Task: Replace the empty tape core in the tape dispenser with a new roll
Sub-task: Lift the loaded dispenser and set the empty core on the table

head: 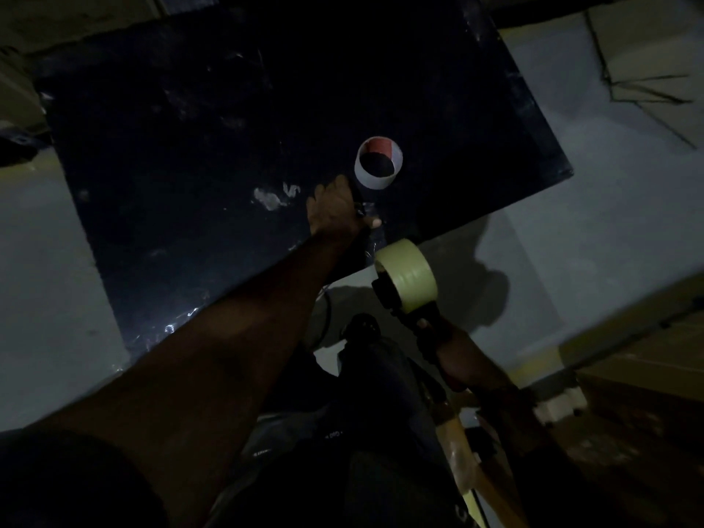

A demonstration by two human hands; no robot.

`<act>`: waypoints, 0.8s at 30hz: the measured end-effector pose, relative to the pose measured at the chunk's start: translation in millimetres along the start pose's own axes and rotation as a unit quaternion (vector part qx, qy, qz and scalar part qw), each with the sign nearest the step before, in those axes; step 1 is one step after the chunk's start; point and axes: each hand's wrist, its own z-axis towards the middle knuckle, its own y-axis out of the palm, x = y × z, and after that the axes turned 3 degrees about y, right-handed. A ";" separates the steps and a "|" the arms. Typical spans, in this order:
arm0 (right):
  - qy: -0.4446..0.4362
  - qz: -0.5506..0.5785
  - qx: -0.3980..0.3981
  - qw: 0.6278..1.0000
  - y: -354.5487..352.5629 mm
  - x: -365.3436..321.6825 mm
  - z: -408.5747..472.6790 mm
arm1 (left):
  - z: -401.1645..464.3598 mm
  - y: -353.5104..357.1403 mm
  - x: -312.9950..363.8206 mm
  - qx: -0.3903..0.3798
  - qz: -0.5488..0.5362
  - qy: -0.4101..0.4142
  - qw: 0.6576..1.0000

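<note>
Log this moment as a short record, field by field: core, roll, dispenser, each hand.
empty core: standing on end on the dark table, apart from the dispenser
new roll: mounted on the tape dispenser
right hand: grips the dispenser handle, off the table edge
left hand: on the table beside the core; its grasp unclear
lighting: dim

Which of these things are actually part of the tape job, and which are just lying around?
Part of the job:
- empty tape core, standing on the dark table
- new tape roll, sitting on the tape dispenser
- right hand holding the dispenser
- left hand resting on the table

Just lying about:
- crumpled clear scrap on the table
</note>
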 end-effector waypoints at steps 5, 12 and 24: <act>-0.034 -0.017 0.005 0.999 13.8 -7.1 -0.4 | 1.2 -0.7 -1.1 -0.006 -0.001 0.001 1.000; 0.114 0.014 0.033 0.993 11.9 46.4 -4.2 | 6.9 1.1 -5.1 -0.004 -0.002 0.012 1.000; 0.038 0.163 0.091 0.982 -4.7 27.5 -9.7 | 8.4 -13.9 -11.1 -0.022 -0.077 0.001 0.997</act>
